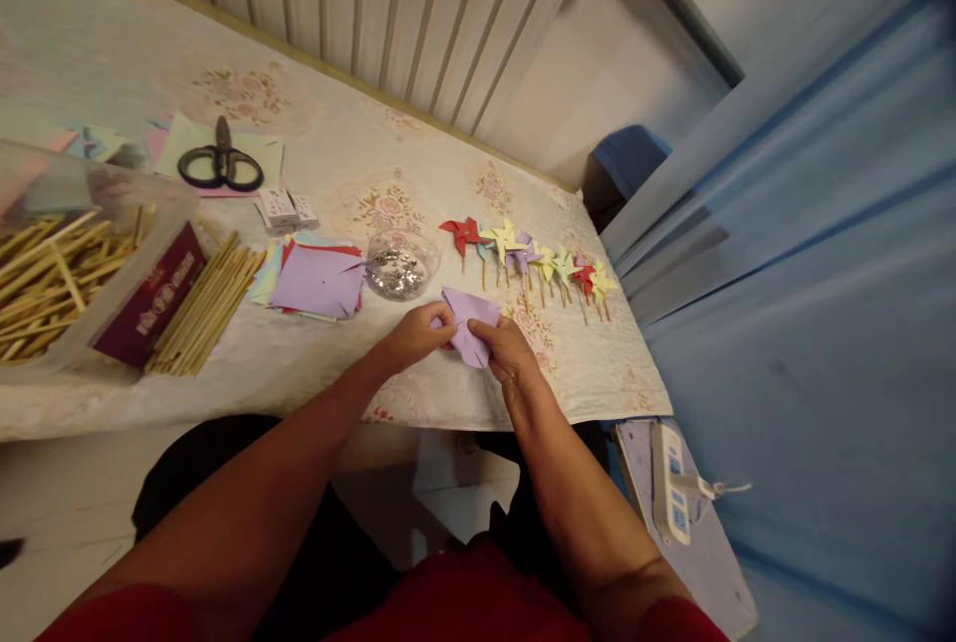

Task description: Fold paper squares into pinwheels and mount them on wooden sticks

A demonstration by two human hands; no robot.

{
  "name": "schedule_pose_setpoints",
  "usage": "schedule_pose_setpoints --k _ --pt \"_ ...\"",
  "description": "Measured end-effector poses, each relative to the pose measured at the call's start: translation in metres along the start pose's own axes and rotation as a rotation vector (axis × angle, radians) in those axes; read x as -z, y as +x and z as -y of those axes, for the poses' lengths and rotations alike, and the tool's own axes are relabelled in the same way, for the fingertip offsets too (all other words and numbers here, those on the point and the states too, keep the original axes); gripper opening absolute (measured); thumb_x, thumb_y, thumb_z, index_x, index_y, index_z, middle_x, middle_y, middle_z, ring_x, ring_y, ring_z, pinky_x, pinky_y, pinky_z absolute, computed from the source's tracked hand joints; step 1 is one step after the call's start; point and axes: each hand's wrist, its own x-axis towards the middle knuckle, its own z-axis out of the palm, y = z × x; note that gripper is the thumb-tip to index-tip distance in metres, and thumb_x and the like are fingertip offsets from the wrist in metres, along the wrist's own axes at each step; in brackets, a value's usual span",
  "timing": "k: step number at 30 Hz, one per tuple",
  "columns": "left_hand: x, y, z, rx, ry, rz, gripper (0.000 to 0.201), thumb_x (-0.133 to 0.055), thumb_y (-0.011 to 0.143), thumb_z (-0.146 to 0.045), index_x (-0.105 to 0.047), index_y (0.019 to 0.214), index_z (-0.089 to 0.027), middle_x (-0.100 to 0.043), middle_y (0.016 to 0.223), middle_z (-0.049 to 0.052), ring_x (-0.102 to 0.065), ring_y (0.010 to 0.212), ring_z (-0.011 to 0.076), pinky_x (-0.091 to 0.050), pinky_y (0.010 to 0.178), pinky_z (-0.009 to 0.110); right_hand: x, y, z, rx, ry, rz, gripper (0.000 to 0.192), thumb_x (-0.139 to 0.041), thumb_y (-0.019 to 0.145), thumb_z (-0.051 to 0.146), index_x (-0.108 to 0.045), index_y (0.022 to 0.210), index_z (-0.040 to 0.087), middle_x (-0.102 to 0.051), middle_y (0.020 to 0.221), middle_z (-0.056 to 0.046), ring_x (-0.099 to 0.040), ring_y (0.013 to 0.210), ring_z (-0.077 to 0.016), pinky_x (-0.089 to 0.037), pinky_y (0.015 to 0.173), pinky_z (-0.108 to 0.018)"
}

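While near pinwheels [524, 253], purple paper [469, 308] in both hands [415, 334] [512, 350]

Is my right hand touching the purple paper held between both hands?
Touching. The head view shows the right hand gripping the purple paper, its thumb lying across the sheet's upper face.

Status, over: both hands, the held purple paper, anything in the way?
Left hand, right hand: both pinching purple paper. Paper spans between them. Clear dish beyond left, pinwheels beyond right; neither in the way.
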Motion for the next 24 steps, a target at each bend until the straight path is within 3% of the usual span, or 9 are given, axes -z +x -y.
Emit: schedule_pose_setpoints --k 16,24 --pt "0.002 0.005 0.018 -0.038 0.094 -0.022 0.012 -0.060 0.075 -0.029 -0.053 0.071 -0.020 -0.063 0.064 -0.002 -0.063 0.065 0.0162 -0.048 0.063 0.028 0.000 0.000 -0.001 0.025 -0.065 0.017 0.032 -0.081 0.059 0.024 -0.071 0.088 0.015 -0.075 0.077 -0.002 -0.068 0.066 -0.0177 -0.055 0.071 -0.031" --pt "0.000 0.004 0.014 -0.044 0.128 -0.036 0.010 -0.060 0.073 -0.025 -0.053 0.068 -0.020 -0.060 0.063 -0.003 -0.060 0.064 0.0150 -0.046 0.063 0.027 0.000 0.005 -0.007 0.060 -0.188 -0.077 0.031 -0.079 0.057 0.023 -0.071 0.086 0.014 -0.074 0.072 -0.001 -0.066 0.064 -0.0175 -0.053 0.066 -0.029"
